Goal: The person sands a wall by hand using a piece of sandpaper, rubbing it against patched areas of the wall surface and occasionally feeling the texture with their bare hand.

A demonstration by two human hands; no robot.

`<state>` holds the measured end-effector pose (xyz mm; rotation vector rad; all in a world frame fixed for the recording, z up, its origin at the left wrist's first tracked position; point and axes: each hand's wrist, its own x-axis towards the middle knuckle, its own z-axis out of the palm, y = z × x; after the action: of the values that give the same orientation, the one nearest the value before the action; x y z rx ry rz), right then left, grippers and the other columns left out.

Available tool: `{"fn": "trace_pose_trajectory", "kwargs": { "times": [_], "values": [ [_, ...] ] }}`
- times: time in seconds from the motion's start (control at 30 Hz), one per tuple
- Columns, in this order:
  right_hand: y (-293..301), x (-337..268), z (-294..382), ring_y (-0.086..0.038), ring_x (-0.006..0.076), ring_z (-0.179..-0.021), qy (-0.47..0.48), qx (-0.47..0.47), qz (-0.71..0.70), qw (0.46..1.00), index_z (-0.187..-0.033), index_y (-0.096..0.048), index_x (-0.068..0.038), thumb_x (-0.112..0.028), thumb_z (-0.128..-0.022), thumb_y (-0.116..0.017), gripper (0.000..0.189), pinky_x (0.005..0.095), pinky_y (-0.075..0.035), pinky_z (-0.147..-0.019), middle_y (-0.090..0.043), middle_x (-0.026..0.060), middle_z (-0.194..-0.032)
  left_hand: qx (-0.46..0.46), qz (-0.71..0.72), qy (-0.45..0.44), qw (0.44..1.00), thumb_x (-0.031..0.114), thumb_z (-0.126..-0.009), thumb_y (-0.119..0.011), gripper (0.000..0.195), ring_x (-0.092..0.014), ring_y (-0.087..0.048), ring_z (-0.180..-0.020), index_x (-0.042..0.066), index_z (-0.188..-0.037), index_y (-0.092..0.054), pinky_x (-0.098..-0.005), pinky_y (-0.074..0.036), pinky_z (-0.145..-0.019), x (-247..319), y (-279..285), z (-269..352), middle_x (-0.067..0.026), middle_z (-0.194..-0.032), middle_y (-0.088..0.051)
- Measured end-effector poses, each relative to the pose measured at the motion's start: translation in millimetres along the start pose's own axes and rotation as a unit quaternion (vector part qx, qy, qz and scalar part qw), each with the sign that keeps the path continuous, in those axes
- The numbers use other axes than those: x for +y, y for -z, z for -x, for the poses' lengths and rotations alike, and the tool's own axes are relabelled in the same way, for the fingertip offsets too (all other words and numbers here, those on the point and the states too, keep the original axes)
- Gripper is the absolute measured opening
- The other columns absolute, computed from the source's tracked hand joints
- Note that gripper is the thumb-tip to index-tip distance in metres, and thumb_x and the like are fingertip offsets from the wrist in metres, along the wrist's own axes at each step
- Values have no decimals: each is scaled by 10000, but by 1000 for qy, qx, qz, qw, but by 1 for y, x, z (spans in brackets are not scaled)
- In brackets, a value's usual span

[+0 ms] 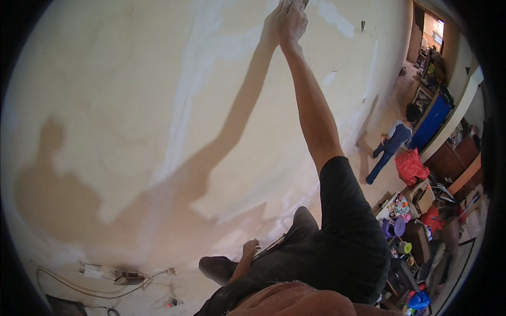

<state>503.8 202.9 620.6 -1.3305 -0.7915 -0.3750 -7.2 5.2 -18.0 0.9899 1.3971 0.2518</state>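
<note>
My right hand (pixel 291 23) is raised at the top of the view against the painted wall (pixel 130 98), its fingers bent around something small and dark that is mostly hidden at the picture's edge. White filler patches (pixel 185 87) run down and across the beige wall near it. Low in front of my body, my left hand (pixel 251 247) is by my lap, its fingers partly curled beside a thin, flat, long object (pixel 269 248). Whether it touches that object cannot be told. Shadows of my head and raised arm fall on the wall.
Cables and electrical boxes (pixel 129 278) are at lower left. On the right, another person (pixel 391 138) stands on the tiled floor near a red plastic bag (pixel 412 166). Boxes, containers and a blue bag (pixel 418 300) are piled below; a doorway (pixel 433 31) lies beyond.
</note>
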Motion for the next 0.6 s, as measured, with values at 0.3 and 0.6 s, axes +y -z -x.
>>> {"fn": "trace_pose_trajectory", "kwargs": {
  "times": [0.3,0.6],
  "values": [
    [-34,24,109,-599,440,-982,253,199,133,937,-1175,-568,7,-174,-943,-509,300,479,-482,-812,-583,275,-1195,3,25,4,1000,352,-938,-585,375,-229,-698,-727,-6,-1044,-619,-331,-515,-562,-2,-1,-4,-116,-927,-688],
    [-17,17,184,-269,353,-1441,215,-27,33,976,-1390,-452,31,-196,-1017,-408,438,491,-281,-1098,-376,244,-1489,82,27,-164,983,277,-938,-585,326,-219,-693,-761,-32,-1000,-670,-321,-545,-672,6,-6,-3,-111,-897,-695]
  ]
}}
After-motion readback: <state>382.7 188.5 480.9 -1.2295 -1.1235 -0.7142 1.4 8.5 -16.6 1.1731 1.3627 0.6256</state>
